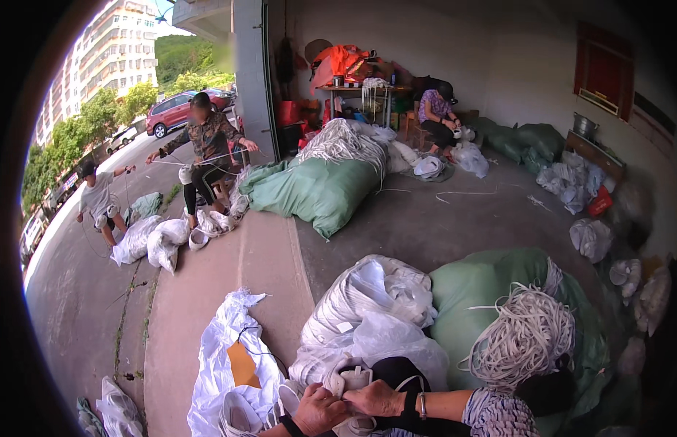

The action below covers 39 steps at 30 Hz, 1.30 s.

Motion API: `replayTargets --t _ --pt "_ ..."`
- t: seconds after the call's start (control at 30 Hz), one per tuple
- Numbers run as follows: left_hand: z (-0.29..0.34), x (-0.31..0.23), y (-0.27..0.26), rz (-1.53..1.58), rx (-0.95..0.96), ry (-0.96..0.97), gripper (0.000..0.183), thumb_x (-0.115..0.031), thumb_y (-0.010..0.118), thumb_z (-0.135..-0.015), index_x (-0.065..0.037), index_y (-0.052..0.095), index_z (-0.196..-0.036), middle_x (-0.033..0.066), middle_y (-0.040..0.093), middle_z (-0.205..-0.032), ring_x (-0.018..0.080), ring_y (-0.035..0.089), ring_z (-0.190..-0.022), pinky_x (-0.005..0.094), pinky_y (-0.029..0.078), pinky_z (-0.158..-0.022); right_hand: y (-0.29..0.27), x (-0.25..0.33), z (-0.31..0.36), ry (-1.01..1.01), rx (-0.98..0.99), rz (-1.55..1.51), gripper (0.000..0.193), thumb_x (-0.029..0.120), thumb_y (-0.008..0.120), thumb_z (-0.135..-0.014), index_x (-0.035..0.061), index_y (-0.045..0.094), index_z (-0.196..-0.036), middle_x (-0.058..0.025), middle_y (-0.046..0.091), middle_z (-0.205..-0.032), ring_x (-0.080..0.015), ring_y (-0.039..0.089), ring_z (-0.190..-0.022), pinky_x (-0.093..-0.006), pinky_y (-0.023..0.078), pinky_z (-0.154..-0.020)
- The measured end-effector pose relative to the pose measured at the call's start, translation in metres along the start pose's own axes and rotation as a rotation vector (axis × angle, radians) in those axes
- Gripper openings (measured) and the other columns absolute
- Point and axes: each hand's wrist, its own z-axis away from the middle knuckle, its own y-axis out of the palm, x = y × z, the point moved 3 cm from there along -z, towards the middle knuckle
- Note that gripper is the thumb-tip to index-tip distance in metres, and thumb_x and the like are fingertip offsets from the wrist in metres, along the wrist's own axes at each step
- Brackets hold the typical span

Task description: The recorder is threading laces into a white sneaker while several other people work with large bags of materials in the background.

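Note:
At the lower edge, my left hand (320, 411) is closed, its fingertips against a pale sneaker (355, 377). My right hand (376, 399) meets it from the other side, thumb and finger pinched at the same shoe. A thin white shoelace (411, 379) loops up behind the right hand over my dark-clad knee; its ends are hidden. More pale shoes (240, 414) lie beside my left hand, partly on white plastic sheeting (233, 339) with an orange-brown piece (244, 364) on it. Just beyond my hands sits a white sack (368, 295) with clear plastic over it.
A green sack (462, 291) topped with a heap of white laces (524, 331) stands at my right. Farther off lies another lace-covered green sack (309, 189). One seated person (211, 146) stretches a cord; others sit at the far left and back. Bagged bundles (592, 239) line the right wall.

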Motion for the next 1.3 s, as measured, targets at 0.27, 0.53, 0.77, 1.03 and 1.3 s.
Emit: replayTargets --t 0.27,0.53,0.77,1.03,1.3 --pt "-0.024 0.013 -0.011 0.173 -0.036 -0.372 0.039 -0.022 0.068 -0.075 -0.009 0.058 -0.111 0.0075 0.063 -0.088 0.0258 0.057 -0.091 0.0368 0.042 -0.084 -0.112 -0.070 -0.032 0.496 -0.349 -0.237 0.012 0.016 0.056 -0.085 0.0043 0.057 -0.088 -0.0132 0.064 -0.077 -0.0304 0.063 -0.073 -0.0367 0.048 -0.061" --pt "-0.085 0.016 -0.017 1.321 -0.243 -0.661 0.020 -0.017 0.054 -0.093 0.001 0.059 -0.100 0.0021 0.061 -0.081 0.0078 0.058 -0.074 0.0225 0.047 -0.071 -0.126 -0.026 -0.052 0.513 -0.184 -0.483 0.011 0.008 0.053 -0.084 0.0019 0.057 -0.092 -0.0131 0.060 -0.070 -0.0204 0.059 -0.063 -0.0315 0.045 -0.058" --pt "-0.086 0.006 -0.019 1.336 -0.419 -0.744 0.019 -0.018 0.058 -0.091 0.000 0.062 -0.096 0.0049 0.065 -0.083 0.0097 0.059 -0.070 0.0232 0.049 -0.067 -0.120 -0.024 -0.043 0.547 -0.256 -0.869 0.027 0.018 0.040 -0.096 -0.0018 0.057 -0.100 -0.0046 0.059 -0.075 -0.0101 0.055 -0.068 -0.0253 0.046 -0.063" --pt "-0.086 0.001 -0.016 1.230 -0.384 -0.679 0.016 -0.010 0.057 -0.091 0.004 0.063 -0.097 0.0036 0.066 -0.087 0.0066 0.056 -0.080 0.0207 0.045 -0.071 -0.095 0.002 -0.049 0.583 -0.253 -1.245 0.034 0.023 0.039 -0.097 -0.0015 0.058 -0.111 -0.0055 0.060 -0.096 -0.0093 0.056 -0.085 -0.0267 0.045 -0.079" --pt "-0.008 -0.023 0.011 0.212 0.150 -0.450 0.095 -0.034 0.080 -0.059 -0.007 0.032 -0.136 0.0162 0.025 -0.145 0.0372 0.026 -0.131 0.0468 0.026 -0.105 -0.091 -0.059 -0.035 0.935 -0.341 -1.640 0.032 0.027 0.038 -0.096 -0.0007 0.052 -0.102 -0.0229 0.059 -0.110 -0.0314 0.061 -0.096 -0.0425 0.049 -0.083"
